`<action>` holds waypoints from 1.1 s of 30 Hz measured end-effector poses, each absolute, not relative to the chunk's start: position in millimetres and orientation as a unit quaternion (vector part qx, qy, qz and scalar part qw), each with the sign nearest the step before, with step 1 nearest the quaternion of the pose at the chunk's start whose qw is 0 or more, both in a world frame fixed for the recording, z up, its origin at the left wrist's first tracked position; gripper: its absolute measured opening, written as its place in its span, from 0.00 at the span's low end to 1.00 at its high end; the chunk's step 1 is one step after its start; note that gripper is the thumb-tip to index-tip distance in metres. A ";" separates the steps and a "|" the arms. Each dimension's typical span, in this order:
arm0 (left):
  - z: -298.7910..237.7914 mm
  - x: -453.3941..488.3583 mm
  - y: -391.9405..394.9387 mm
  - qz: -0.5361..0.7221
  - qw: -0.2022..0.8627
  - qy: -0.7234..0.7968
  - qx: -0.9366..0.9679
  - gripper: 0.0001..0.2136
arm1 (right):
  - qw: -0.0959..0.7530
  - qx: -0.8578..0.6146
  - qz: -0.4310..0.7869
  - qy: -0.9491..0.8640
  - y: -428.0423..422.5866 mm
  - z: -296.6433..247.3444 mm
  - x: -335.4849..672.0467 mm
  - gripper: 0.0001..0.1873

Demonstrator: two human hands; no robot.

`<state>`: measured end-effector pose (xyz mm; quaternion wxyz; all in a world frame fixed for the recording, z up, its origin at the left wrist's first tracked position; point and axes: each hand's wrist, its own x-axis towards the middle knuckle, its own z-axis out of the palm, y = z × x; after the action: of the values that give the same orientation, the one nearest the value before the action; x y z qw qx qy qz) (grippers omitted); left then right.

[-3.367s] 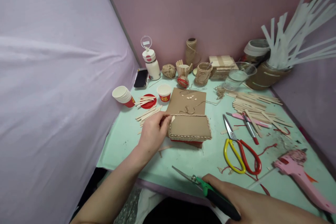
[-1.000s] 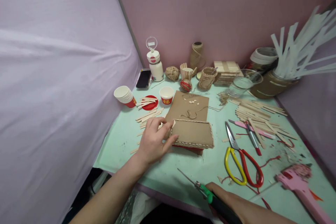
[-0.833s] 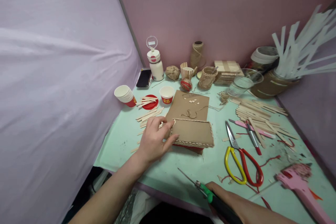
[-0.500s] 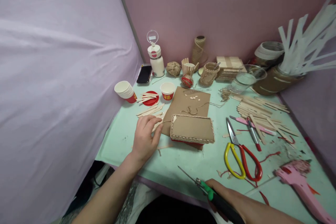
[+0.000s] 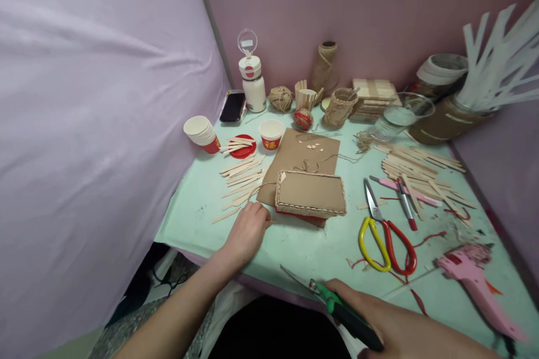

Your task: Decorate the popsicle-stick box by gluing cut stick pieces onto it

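My left hand (image 5: 248,231) rests on the table with its fingers closed over a thin wooden craft stick (image 5: 272,222), whose end shows at the fingertips. Beside it stands a rectangular box (image 5: 310,193) edged with braided twine, with red at its base, on a sheet of brown cardboard (image 5: 281,156). A strand of twine (image 5: 263,184) runs from the box's left corner. Down at the front edge, my right hand (image 5: 357,308) grips pruning shears (image 5: 332,300) with green and black handles, the narrow blades pointing up and left.
Loose craft sticks (image 5: 242,179) lie left of the cardboard. Scissors (image 5: 381,235) with yellow and red handles and a pink glue gun (image 5: 471,286) lie to the right. Paper cups (image 5: 272,134), a white bottle (image 5: 254,90) and twine balls (image 5: 281,99) line the back.
My left hand has left the twine by the box and moved down toward me, onto a stick lying on the table. My right hand still holds the shears, nearly in place. The view has shifted slightly.
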<state>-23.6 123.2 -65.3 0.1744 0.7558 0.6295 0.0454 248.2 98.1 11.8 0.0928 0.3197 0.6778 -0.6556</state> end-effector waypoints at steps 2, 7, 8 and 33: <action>-62.8 -26.1 123.4 0.048 0.176 0.631 0.754 0.06 | 0.097 0.339 -0.627 0.694 93.4 6.9 250.5 0.44; -36.0 -48.8 121.1 0.157 0.222 0.664 0.696 0.07 | 0.075 0.403 -0.460 0.787 86.5 -13.2 247.5 0.40; -27.1 -53.3 121.0 0.212 0.241 0.675 0.665 0.05 | 0.070 0.409 -0.420 0.807 87.0 -17.0 244.1 0.38; 8.0 12.2 131.7 0.523 0.500 0.537 0.433 0.08 | -0.160 0.453 -0.094 0.872 81.7 -90.1 195.3 0.49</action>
<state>12.2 131.7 8.0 0.5001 0.4326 0.5374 0.5234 195.3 81.7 -90.1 -0.1595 0.4534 0.8718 -0.0945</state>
